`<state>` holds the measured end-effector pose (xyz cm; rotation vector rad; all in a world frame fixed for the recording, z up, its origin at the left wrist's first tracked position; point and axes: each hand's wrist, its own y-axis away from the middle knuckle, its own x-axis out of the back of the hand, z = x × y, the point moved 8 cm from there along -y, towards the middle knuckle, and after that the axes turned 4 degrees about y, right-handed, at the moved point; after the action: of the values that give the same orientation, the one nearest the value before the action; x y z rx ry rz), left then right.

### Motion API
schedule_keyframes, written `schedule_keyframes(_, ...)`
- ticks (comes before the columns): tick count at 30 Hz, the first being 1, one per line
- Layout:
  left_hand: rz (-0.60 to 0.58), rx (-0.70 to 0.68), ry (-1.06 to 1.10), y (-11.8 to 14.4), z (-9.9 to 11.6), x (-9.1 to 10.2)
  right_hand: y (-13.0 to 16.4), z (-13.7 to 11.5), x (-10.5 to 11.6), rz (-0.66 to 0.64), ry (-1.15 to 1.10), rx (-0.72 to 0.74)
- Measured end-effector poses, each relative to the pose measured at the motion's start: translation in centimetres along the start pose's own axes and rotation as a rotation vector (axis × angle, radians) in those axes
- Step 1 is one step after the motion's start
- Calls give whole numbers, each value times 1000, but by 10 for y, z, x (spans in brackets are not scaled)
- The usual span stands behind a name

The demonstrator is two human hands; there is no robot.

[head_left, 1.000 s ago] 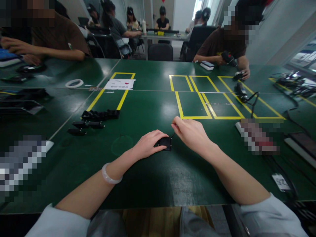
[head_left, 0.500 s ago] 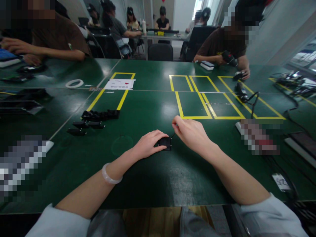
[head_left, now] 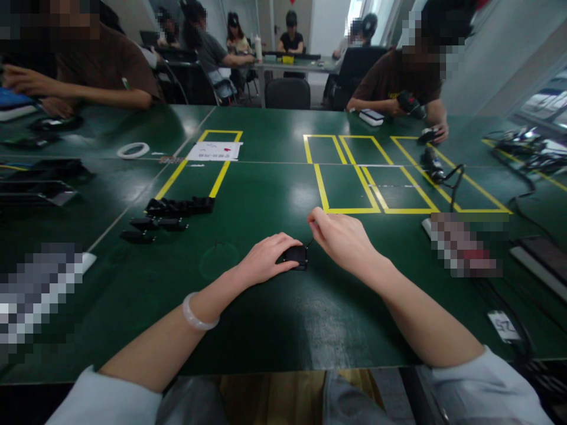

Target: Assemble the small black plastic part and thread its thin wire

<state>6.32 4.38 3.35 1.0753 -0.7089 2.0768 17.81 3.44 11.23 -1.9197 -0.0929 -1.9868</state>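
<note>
A small black flat part [head_left: 296,255] lies on the green table [head_left: 266,319] in front of me. My left hand [head_left: 266,260] rests on its left side and pins it down. My right hand [head_left: 341,239] hovers just right of it, fingers pinched on a thin dark tool whose tip [head_left: 310,242] touches the part's upper right corner. Most of the tool is hidden inside the hand.
A row of similar black parts [head_left: 177,206] and a few loose ones [head_left: 150,227] lie at the left. Yellow tape boxes [head_left: 349,177] mark the table beyond. A tape roll [head_left: 133,150], a paper sheet [head_left: 215,151], cables [head_left: 443,171] and other people sit around.
My right hand has shifted very slightly at the part's corner. My left hand and the part have stayed put.
</note>
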Motion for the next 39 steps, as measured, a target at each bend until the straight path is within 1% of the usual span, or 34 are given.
schedule_keyframes(6,-3,0,3,0,-1,-2,2,-2,5,31,-62,16)
schedule_keyframes(13,16,-6,28,1,-1,0,0,0,0,-3,31,-13)
schedule_keyframes(20,13,-4,19,0,0,0,1,-2,6,29,-63,10)
schedule_keyframes(27,9,-5,25,1,-1,-1,0,0,2,-17,4,-12)
schedule_keyframes(34,1,-4,21,0,0,-1,1,-3,5,-9,-88,8)
schedule_keyframes(39,-1,-4,19,0,1,-1,0,-1,4,-34,-12,-5)
